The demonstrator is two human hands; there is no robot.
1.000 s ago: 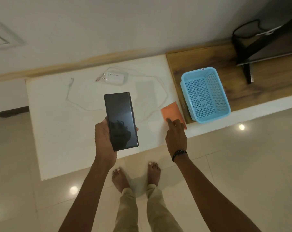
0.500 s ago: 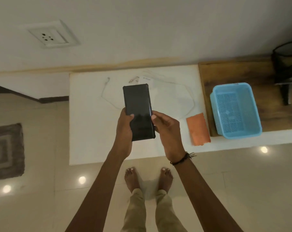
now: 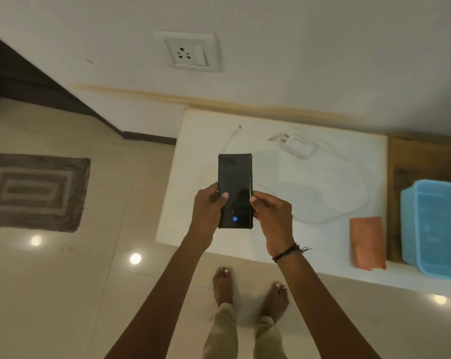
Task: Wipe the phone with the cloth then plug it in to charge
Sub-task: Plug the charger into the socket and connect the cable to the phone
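The phone (image 3: 234,182) is held upright in both hands above the left part of the white table (image 3: 193,141), with its dark screen facing up. A small blue dot glows near the screen's lower end.

The left hand (image 3: 206,211) grips the phone's left edge, with its thumb lying across the glass and its other fingers curled behind. The right hand (image 3: 273,218) pinches the right edge, thumb on the rim and fingers tucked behind the case. A dark bracelet (image 3: 286,252) sits on the right wrist.

The orange cloth (image 3: 366,242) lies flat at the table's right end, well apart from the phone and touched by neither hand. Just beside it, a blue plastic basket (image 3: 406,229) stands on a wooden surface (image 3: 410,156) and is cut off by the right edge of the view. The part of its inside that shows is only its own blue floor, and it is blurred.

A white charger (image 3: 298,146) rests near the back of the table. Its white cable (image 3: 229,139) loops loosely over the tabletop, with one end lying free behind the phone.

A wall socket (image 3: 186,51) sits above the table. A grey mat (image 3: 35,191) lies on the tiled floor to the left.
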